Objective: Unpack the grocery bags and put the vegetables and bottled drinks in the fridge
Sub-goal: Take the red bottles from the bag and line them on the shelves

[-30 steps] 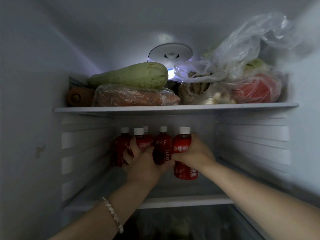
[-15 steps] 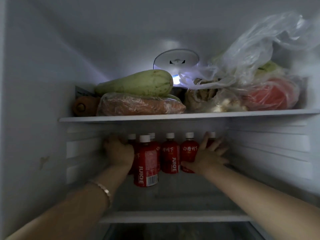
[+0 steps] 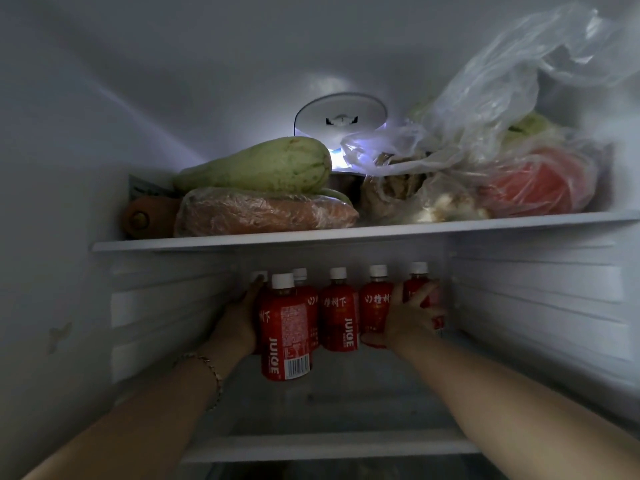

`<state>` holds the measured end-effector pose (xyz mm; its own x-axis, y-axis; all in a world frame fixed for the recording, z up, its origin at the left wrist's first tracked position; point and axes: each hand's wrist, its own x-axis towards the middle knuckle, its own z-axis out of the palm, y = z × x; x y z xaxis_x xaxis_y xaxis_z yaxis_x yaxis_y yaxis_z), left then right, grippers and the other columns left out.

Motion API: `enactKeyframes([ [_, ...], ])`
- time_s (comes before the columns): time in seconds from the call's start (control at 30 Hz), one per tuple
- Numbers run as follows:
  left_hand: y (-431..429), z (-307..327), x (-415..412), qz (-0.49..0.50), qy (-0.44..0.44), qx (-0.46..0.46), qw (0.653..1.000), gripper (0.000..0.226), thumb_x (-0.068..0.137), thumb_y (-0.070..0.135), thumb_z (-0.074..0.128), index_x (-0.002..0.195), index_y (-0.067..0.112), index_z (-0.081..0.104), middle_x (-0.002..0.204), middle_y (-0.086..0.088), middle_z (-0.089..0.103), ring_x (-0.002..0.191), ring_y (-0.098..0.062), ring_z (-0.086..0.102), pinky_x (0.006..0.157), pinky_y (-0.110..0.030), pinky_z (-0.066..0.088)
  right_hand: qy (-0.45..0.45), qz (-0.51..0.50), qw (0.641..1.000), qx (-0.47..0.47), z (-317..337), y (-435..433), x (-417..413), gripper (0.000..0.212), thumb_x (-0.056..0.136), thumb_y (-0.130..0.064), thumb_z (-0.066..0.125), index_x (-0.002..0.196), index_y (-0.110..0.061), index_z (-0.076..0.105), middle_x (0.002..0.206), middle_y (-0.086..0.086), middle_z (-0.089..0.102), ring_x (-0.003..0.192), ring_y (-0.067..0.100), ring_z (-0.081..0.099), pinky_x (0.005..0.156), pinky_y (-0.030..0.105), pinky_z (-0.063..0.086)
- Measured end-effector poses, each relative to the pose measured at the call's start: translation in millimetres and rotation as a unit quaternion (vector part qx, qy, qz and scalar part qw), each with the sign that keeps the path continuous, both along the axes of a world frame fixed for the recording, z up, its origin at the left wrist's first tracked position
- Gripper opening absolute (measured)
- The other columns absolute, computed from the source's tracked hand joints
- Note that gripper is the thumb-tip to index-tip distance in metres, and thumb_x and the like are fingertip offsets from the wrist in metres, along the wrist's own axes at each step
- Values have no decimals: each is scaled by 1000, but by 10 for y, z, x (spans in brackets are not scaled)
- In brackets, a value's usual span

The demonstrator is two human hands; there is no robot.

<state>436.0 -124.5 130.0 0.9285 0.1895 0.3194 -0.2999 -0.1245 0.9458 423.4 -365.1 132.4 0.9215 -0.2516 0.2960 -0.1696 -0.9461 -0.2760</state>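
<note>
Juice bottles [image 3: 337, 317] between left hand [image 3: 239, 322], right hand [image 3: 410, 320] gripping rightmost

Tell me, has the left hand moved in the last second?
Yes. The left hand has gone left, from in front of the middle juice bottles to the row's left end, beside the fridge's ribbed left wall.
</note>
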Motion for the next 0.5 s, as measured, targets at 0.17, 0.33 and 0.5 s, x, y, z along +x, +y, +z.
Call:
enactKeyframes([
  [0.17, 35, 40, -208, 73, -42, 229, 970, 17, 96, 30, 49, 107, 26, 62, 98, 4, 63, 95, -19, 59, 85, -28, 45, -11, -23, 999, -20, -21, 125, -100, 116, 76, -62, 64, 149, -15, -13, 151, 27, -21, 138, 52, 4, 106, 59, 28],
  [0.33, -43, 242, -423, 232, -61, 155, 958, 36, 98, 28, 42, 113, 1, 62, 114, -16, 62, 108, -32, 57, 89, -33, 41, -91, 180, 971, -128, 22, 447, -217, 63, 90, -34, 57, 142, -10, 31, 145, 16, 28, 134, 34, 27, 106, 43, 31],
  [0.5, -321, 125, -571, 24, -84, 195, 977, 71, 67, 37, 80, 125, 17, 44, 115, 5, 59, 108, -16, 58, 94, -34, 48, -12, 238, 966, -98, 28, 519, -118, 54, 95, -34, 51, 142, -13, 38, 147, 17, 26, 132, 34, 33, 108, 39, 36],
])
